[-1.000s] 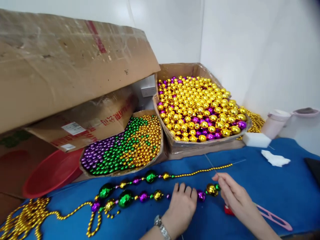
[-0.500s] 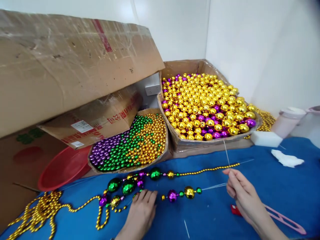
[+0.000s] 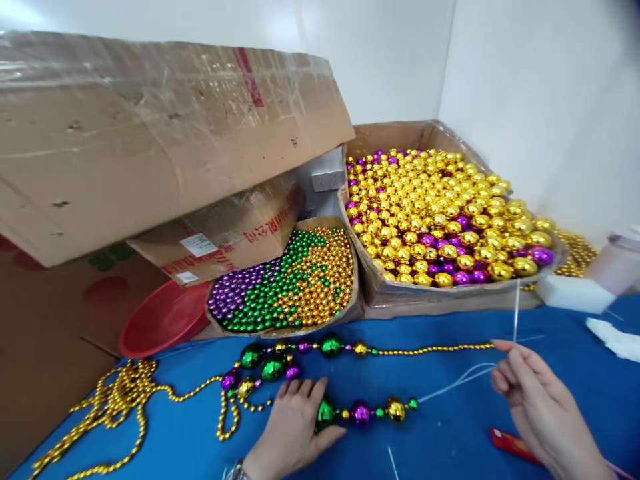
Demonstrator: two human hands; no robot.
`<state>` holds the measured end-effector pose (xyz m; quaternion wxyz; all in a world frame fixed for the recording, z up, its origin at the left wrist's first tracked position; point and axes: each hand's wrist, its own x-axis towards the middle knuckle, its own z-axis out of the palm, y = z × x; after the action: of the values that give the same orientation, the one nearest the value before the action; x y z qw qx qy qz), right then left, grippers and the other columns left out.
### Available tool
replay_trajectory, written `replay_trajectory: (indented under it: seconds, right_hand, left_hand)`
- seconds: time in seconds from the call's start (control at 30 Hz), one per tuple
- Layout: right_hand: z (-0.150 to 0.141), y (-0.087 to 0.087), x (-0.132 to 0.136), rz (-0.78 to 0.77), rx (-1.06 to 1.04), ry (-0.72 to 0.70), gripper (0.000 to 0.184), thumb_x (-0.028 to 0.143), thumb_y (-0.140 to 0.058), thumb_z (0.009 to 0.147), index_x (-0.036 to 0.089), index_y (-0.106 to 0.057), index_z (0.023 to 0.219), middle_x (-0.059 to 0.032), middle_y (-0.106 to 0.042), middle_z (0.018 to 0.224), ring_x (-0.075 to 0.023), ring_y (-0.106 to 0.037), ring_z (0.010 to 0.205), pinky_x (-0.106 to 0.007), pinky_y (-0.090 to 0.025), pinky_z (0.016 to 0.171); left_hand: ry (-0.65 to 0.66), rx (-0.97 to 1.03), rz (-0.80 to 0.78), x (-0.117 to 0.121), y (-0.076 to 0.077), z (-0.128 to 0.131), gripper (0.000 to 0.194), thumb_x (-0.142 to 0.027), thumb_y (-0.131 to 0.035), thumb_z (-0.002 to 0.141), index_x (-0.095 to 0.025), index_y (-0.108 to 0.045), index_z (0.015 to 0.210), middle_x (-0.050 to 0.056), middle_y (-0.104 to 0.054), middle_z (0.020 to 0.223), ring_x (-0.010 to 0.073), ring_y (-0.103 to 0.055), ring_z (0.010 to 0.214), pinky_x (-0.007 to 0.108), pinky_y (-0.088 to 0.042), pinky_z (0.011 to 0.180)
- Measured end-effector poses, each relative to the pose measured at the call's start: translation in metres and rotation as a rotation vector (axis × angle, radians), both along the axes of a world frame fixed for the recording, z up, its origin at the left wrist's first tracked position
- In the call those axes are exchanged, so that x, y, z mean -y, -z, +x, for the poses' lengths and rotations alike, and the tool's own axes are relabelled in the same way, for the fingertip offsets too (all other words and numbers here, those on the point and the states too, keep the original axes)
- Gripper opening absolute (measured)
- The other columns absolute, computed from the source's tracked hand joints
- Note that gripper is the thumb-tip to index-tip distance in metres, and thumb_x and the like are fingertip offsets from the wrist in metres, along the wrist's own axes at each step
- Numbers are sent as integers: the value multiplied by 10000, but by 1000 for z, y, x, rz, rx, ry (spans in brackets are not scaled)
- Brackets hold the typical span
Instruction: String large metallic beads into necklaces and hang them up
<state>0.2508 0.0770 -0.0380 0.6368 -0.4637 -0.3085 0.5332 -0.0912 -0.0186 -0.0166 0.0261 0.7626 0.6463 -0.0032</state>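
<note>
A: LH (image 3: 295,420)?
B: Half-curled, thumb apart, at green bead (image 3: 324,412) of bead strand (image 3: 361,412), on blue cloth (image 3: 440,447); hold unclear.
A: RH (image 3: 543,400)?
B: Thumb + idx pinched on white thread (image 3: 517,310); cloth btwn RH & box (image 3: 450,303) edge.

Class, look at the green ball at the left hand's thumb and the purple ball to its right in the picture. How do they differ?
The green ball looks bigger; the purple ball looks smaller. The left hand partly hides the green ball, while the purple ball is uncovered. Both are round and shiny.
</note>
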Motion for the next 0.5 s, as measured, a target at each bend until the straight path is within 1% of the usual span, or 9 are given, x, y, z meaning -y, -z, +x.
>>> replay_trajectory:
  seconds: [0.1,0.17,0.27,0.37,0.43,0.5]
  right_hand:
    - [-1,0,1,1,-4,-8,250,429,-619,811,232,-616,965,59,-341,613,-94,-388,568,-183,-348,479]
    - [-3,1,3,17,19,-25,257,436,-610,818,233,-613,975,58,-350,610,-96,-391,568,-192,-345,481]
    - [-6,3,5,38,111,-71,267,451,-573,844,239,-597,1004,54,-395,605,-99,-405,570,-209,-339,492]
    - [-10,2,8,40,179,-108,273,462,-542,864,247,-577,1028,51,-448,617,-98,-425,569,-218,-337,505]
    - [-15,1,10,34,166,-123,275,464,-532,870,247,-566,1036,57,-449,607,-93,-421,554,-219,-331,502]
    - [-21,-1,12,25,137,-152,283,463,-531,872,241,-561,1046,62,-445,594,-91,-414,540,-220,-327,501]
  left_hand:
    - [-76,-53,-22,2,-3,-14,766,-721,-388,754,-190,-490,1297,159,-651,1058,337,-586,979,503,-400,880]
    - [-116,-97,-24,4,-3,-23,824,-754,-344,741,-175,-485,1310,177,-660,1036,356,-590,979,519,-401,864]
    - [-158,-158,6,5,-2,-33,810,-741,-312,764,-168,-494,1308,188,-662,1048,371,-593,974,532,-396,852]
    - [-211,-226,73,4,2,-38,738,-673,-333,811,-133,-532,1274,194,-668,1035,388,-596,931,551,-393,830]
    - [-180,-226,139,2,6,-35,668,-604,-373,839,-136,-505,1297,188,-650,1096,380,-576,973,562,-373,867]
    - [-75,-178,212,-1,11,-27,637,-549,-426,846,-185,-408,1369,163,-591,1229,358,-525,1081,567,-320,950]
